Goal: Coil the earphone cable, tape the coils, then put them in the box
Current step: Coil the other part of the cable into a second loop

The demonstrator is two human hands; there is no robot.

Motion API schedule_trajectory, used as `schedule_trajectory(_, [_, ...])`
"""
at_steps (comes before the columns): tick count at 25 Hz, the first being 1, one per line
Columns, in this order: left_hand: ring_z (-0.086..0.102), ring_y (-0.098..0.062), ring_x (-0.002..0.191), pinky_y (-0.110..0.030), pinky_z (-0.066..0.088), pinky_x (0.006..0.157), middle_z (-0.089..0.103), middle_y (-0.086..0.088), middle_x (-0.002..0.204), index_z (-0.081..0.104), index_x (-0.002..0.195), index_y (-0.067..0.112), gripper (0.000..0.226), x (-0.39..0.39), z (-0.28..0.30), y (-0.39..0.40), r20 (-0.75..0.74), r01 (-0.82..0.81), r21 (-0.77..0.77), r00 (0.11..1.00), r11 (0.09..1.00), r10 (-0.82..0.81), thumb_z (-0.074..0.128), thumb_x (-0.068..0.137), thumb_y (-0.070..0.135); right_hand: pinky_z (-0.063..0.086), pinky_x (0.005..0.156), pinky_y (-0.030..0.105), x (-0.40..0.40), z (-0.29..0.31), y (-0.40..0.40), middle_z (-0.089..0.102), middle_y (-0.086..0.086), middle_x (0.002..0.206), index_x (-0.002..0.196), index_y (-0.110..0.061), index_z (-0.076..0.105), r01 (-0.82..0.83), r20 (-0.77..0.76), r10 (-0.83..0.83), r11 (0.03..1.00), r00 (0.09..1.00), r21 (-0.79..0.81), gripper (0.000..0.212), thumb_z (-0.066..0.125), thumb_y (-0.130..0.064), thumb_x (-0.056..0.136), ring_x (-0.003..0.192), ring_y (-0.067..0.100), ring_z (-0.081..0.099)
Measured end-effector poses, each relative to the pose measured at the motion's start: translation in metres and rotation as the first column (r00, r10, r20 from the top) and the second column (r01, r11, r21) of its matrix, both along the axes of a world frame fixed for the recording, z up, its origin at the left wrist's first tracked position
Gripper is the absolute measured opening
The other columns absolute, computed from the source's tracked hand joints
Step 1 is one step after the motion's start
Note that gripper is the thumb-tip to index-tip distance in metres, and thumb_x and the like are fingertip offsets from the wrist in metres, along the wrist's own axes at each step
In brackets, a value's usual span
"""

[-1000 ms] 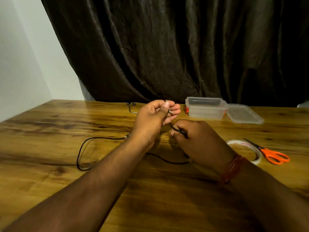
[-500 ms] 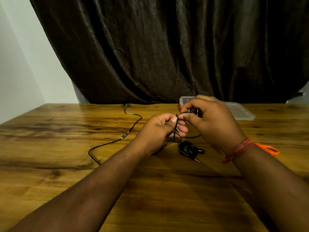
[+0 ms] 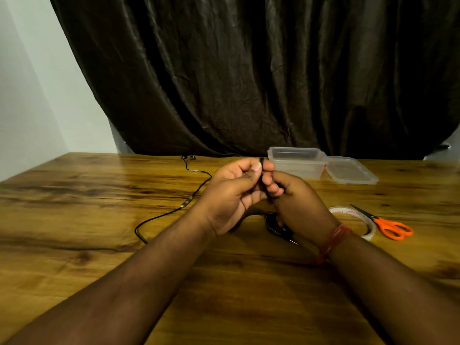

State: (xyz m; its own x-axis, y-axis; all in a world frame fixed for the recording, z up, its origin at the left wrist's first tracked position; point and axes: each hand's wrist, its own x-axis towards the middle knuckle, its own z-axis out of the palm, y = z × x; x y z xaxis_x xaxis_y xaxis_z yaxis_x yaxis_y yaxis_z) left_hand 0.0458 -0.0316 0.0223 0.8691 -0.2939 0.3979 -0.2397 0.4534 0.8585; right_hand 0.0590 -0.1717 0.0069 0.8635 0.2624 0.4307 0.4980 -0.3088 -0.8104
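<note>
Left hand (image 3: pixel 234 195): raised over the tabletop (image 3: pixel 99 245), thumb and fingers (image 3: pixel 256 167) curled and pinching the black cable (image 3: pixel 169 212) near its top.
Right hand (image 3: pixel 296 202): pressed against the left, fingers curled round the same stretch of cable, which runs down between the two hands.
Cable: from the hands it trails left across the tabletop in a loose bend, past a small inline piece (image 3: pixel 186 202), to the earbuds (image 3: pixel 188 158) at the far edge by the curtain (image 3: pixel 249 70).
Second coil (image 3: pixel 273 224): a small black bundle lying on the tabletop just below the right hand, its plug (image 3: pixel 293 242) sticking out toward the camera.
Box (image 3: pixel 296 161): clear plastic, open, just beyond the hands; its lid (image 3: pixel 349 170) lies flat beside it on the right.
Tape (image 3: pixel 353 215): clear roll lying flat by the right wrist, partly hidden; red print on its core is too small to read.
Scissors (image 3: pixel 388 224): orange handles, touching the roll's right side.
Wrist: a red thread band (image 3: pixel 333 241) on the right.
</note>
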Motion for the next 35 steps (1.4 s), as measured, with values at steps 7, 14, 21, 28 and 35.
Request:
schedule_trajectory(7, [0.071, -0.023, 0.08, -0.038, 0.059, 0.083, 0.064, -0.006, 0.069, 0.055, 0.096, 0.0, 0.022, 0.004, 0.008, 0.004, -0.035, -0.164, -0.178, 0.986, 0.97, 0.161, 0.034, 0.103, 0.005, 0.05, 0.06, 0.021, -0.001, 0.003, 0.0, 0.065, -0.017, 0.062, 0.074, -0.026, 0.062, 0.013, 0.099, 0.02, 0.948, 0.995, -0.317, 0.027, 0.05, -0.028, 0.098, 0.06, 0.001, 0.061])
schedule_trajectory(14, [0.069, -0.015, 0.094, -0.036, 0.055, 0.089, 0.07, 0.007, 0.079, 0.062, 0.091, 0.021, 0.02, 0.016, -0.005, 0.009, 0.36, -0.593, 0.343, 0.799, 0.729, 0.481, 0.044, 0.101, 0.021, 0.044, 0.062, 0.032, 0.003, 0.003, -0.008, 0.06, -0.009, 0.071, 0.084, -0.02, 0.06, 0.109, 0.388, 0.118, 0.85, 0.914, -0.515, 0.013, 0.057, -0.029, 0.093, 0.067, 0.012, 0.056])
schedule_trajectory(21, [0.059, -0.002, 0.074, -0.024, 0.049, 0.073, 0.063, 0.009, 0.076, 0.06, 0.085, 0.018, 0.02, 0.02, -0.014, 0.013, 0.458, -0.573, 0.599, 0.818, 0.56, 0.347, 0.046, 0.1, 0.02, 0.045, 0.06, 0.028, 0.004, 0.017, -0.014, 0.064, -0.004, 0.069, 0.088, -0.025, 0.068, 0.115, 0.304, -0.054, 0.975, 0.951, -0.188, 0.004, 0.065, -0.023, 0.089, 0.064, 0.007, 0.056])
schedule_trajectory(28, [0.066, -0.014, 0.068, -0.025, 0.054, 0.069, 0.061, -0.004, 0.069, 0.057, 0.088, 0.005, 0.026, 0.01, -0.005, 0.009, 0.091, -0.127, 0.402, 0.991, 0.907, 0.098, 0.036, 0.103, 0.006, 0.041, 0.07, 0.018, 0.011, 0.024, -0.021, 0.059, -0.002, 0.083, 0.082, -0.023, 0.067, 0.212, 0.305, -0.208, 0.977, 0.929, 0.022, 0.006, 0.071, -0.02, 0.084, 0.077, 0.005, 0.054])
schedule_trajectory(35, [0.067, -0.018, 0.073, -0.033, 0.059, 0.076, 0.062, -0.005, 0.072, 0.055, 0.092, 0.002, 0.019, -0.001, 0.007, 0.006, 0.065, -0.015, 0.002, 0.998, 1.0, 0.015, 0.037, 0.099, 0.006, 0.055, 0.056, 0.026, 0.009, 0.016, -0.012, 0.064, -0.01, 0.077, 0.099, -0.026, 0.067, -0.027, 0.039, 0.029, 0.998, 0.999, -0.061, 0.024, 0.051, -0.008, 0.097, 0.055, 0.002, 0.057])
